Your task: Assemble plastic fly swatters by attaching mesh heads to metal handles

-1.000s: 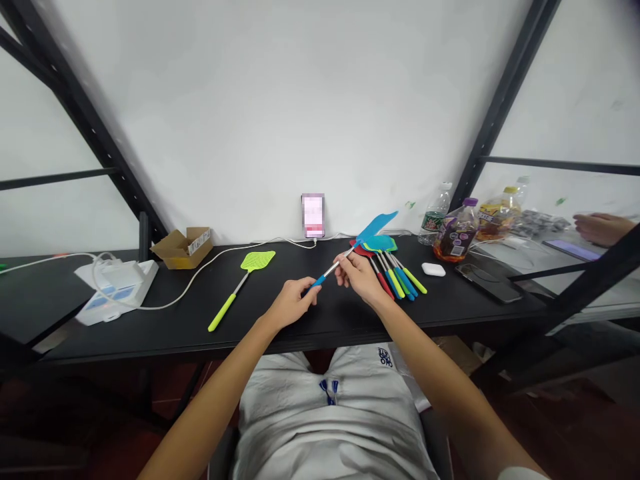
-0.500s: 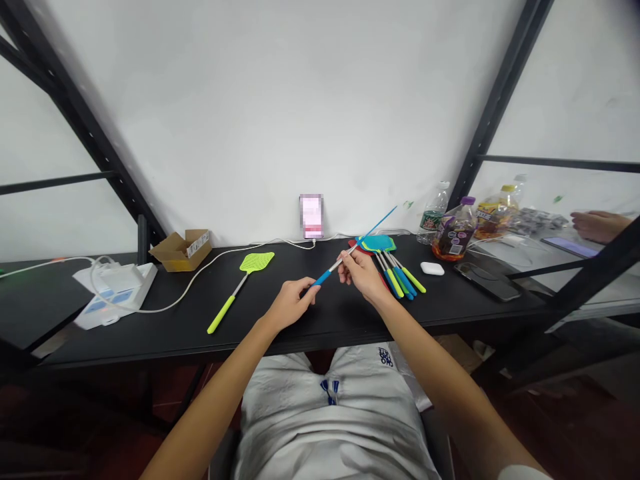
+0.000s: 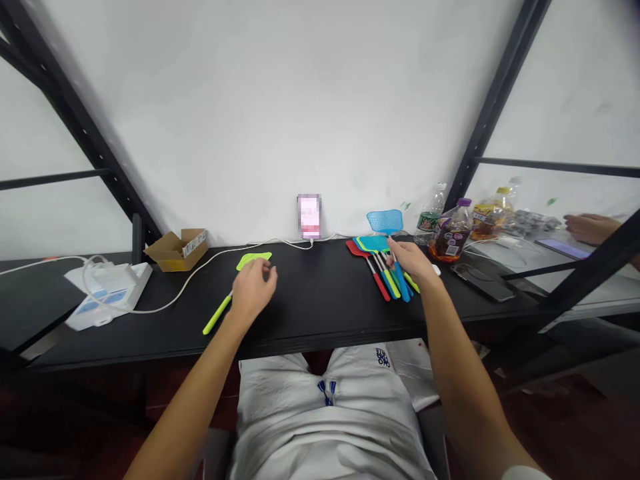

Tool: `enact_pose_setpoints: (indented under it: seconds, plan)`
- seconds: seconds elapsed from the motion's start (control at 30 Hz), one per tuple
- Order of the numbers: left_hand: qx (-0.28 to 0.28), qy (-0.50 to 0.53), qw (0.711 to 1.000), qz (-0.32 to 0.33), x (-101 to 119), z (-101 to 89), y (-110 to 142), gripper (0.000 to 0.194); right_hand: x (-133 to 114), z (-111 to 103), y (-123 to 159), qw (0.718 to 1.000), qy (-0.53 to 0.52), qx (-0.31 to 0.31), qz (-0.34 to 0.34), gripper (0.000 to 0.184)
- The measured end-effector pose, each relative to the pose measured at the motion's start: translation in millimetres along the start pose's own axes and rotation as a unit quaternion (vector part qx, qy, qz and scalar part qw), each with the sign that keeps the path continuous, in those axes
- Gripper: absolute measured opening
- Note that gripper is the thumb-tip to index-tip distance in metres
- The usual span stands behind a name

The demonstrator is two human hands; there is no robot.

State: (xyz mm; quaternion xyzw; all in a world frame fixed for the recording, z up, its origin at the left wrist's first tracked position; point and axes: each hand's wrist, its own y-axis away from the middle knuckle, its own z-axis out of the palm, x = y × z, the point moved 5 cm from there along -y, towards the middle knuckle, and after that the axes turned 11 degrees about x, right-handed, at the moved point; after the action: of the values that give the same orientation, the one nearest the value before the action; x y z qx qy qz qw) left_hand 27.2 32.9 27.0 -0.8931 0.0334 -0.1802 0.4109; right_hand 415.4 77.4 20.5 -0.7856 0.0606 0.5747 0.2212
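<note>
Right hand: holding blue swatter, fingers closed round it about where shaft meets handle. Head points away from the person, just beyond the fingers; handle comes back toward the person, below the grip. Swatter pile lies under and just left of this grip, heads at the far side; whether blue swatter touches it, can't tell. Bottles right of the grip and farther off.

Left hand: fingers bent, over the shaft of green swatter; contact and finger gap can't be told. Green swatter lies on the table; long axis slanting, head past the fingers, handle sticking out left of the hand and nearer the person. Left hand is clearly the nearer one; right hand well apart. Box left of left hand, farther back.
</note>
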Motion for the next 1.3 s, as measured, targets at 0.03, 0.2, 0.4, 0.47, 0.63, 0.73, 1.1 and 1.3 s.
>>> enact_pose_setpoints:
  seconds: [0.03,0.2,0.4,0.47,0.63,0.73,1.1,1.3]
  plan:
    - [-0.004,-0.055,0.998,-0.014,-9.8,-3.9,-3.1,0.023,5.5,-7.7,-3.9,1.000,0.009,0.006,0.016,0.045]
    - [-0.141,-0.249,0.951,-0.117,-62.2,-11.4,-7.2,0.053,26.4,-27.9,-16.8,0.998,0.056,0.002,0.027,0.022]
    - [-0.276,-0.215,0.921,-0.171,-87.8,4.2,-2.4,0.058,44.6,-37.3,-34.3,0.946,0.312,0.076,-0.051,0.013]
    - [-0.277,-0.220,0.920,-0.169,-86.0,6.5,-2.4,0.051,48.9,-35.0,-37.4,0.932,0.349,0.083,-0.057,0.022]
    - [-0.277,-0.235,0.917,-0.163,-79.8,9.1,-1.5,0.038,52.4,-27.2,-36.5,0.922,0.381,0.061,-0.043,0.048]
    - [-0.288,-0.231,0.917,-0.151,-79.3,11.6,-0.8,0.038,50.3,-25.4,-33.9,0.924,0.378,0.039,-0.036,0.045]
    - [-0.210,-0.131,0.965,-0.084,-32.8,-9.9,-7.0,0.029,-6.5,-35.4,-8.8,0.942,0.257,0.177,-0.120,0.027]
    - [-0.181,0.102,0.977,0.049,28.5,8.7,11.6,0.016,-26.8,50.4,31.2,0.990,0.018,-0.128,-0.063,0.043]
